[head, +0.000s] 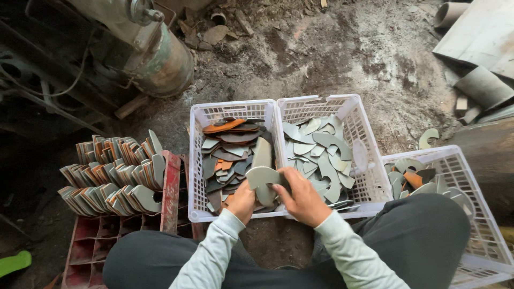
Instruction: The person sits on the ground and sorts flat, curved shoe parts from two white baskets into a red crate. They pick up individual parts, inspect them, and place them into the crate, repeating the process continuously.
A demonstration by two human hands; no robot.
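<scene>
Your left hand (242, 202) and right hand (303, 197) are both closed on one grey-green curved cutout (264, 179), a flat sole-shaped piece. Left fingers pinch its near-left edge, right fingers wrap its right side from above; the piece sits tilted, face toward you, held over the near rim where the two white baskets meet. Left basket (199, 160) is directly beyond your left hand and holds a loose heap of dark grey, brown and orange cutouts (227, 152), with one pale piece standing on edge near its right wall. Middle basket (360, 123) touches it on the right and holds pale grey-green cutouts (316, 152), same colour as the one you're gripping. Third white basket (471, 182) is to the right and nearer, partly behind your right knee (423, 230), with a few mixed grey and orange pieces. Far left of your left knee: red crate (171, 187) with stacked cutouts (112, 176) packed on edge in rows, well apart from both hands. Ground is bare dirt with scraps. A green-stained machine cylinder (160, 59) is at far left, pale pipe sections (484, 85) at far right. A bright green object (13, 263) lies at the near-left edge, too cropped to identify.
</scene>
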